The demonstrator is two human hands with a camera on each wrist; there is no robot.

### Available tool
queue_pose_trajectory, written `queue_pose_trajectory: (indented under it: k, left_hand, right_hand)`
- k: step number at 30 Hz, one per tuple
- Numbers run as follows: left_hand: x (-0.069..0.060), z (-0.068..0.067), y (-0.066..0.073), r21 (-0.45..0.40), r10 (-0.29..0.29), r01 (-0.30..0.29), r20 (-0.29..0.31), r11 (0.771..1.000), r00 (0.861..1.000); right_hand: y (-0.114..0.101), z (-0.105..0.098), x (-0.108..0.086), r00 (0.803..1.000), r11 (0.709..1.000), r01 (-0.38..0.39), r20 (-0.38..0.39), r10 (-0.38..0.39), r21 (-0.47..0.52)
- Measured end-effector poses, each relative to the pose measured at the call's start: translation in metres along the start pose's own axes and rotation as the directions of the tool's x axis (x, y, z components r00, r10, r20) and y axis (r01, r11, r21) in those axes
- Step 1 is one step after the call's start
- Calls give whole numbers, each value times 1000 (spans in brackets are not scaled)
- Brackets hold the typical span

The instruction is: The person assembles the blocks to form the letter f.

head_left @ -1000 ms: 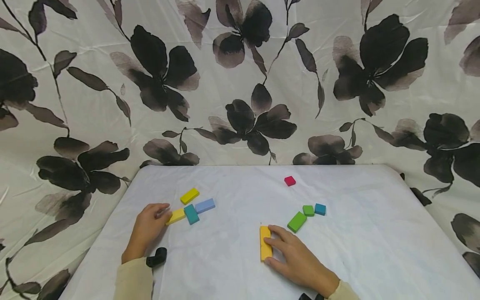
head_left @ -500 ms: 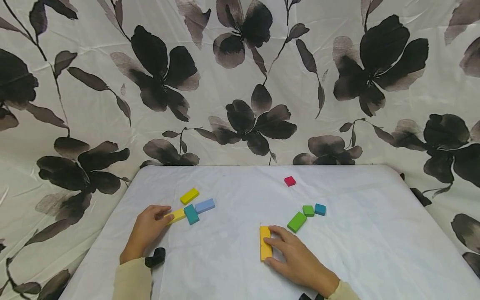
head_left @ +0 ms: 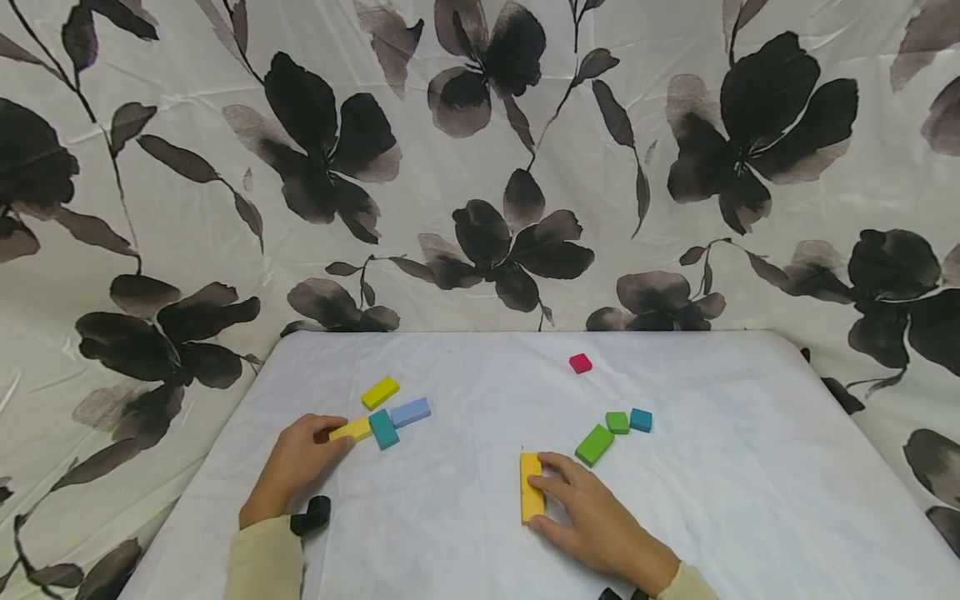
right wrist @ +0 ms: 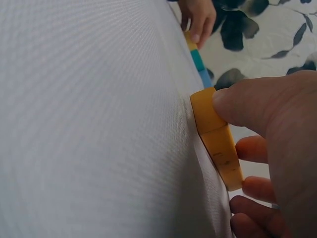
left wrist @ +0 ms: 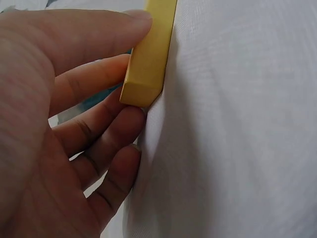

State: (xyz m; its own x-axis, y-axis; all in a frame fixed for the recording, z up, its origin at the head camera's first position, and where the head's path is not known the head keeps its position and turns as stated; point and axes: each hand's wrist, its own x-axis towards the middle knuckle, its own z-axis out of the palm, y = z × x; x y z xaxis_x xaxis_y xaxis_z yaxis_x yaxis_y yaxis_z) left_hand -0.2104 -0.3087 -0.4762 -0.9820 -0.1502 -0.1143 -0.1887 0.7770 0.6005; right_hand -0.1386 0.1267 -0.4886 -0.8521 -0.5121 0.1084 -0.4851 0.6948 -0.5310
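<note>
My left hand (head_left: 296, 458) pinches a yellow block (head_left: 351, 430) by its outer end, thumb on the near side. In the left wrist view the thumb and index finger lie on opposite sides of this yellow block (left wrist: 153, 54). Its inner end meets a teal block (head_left: 384, 430), beside which lies a light blue block (head_left: 410, 412). My right hand (head_left: 600, 521) grips two orange-yellow blocks (head_left: 531, 492) set end to end. In the right wrist view a seam divides these orange-yellow blocks (right wrist: 220, 148), with the thumb on the nearer one and fingertips along the far side.
Another yellow block (head_left: 379, 392) lies behind the left row. Right of centre are a long green block (head_left: 594, 445), a small green block (head_left: 617, 422) and a blue block (head_left: 641, 419). A red block (head_left: 581, 363) sits toward the back of the white-covered table (head_left: 465, 367).
My left thumb has slid along the near side of the yellow block toward the teal one, and the index finger has shifted at its outer end. The right hand and the blocks look unmoved.
</note>
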Motion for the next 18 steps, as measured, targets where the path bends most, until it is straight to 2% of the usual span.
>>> queue_pose_trajectory:
  k: [6,11,18]
  left_hand:
    - [0,2,1,22,-5,5,6,1000,1000]
    - [1,4,0,38,-8,8,-8,999,1000]
    - [1,5,2,-7,12,-12,-13,1000,1000]
  right_hand:
    - [0,3,-1,1000,1000,-19,7,19,-9]
    - [0,4,-1,1000,1000,7,-15,-7,-16]
    - [1,2,1,1000,1000,19,-15,-20,-24]
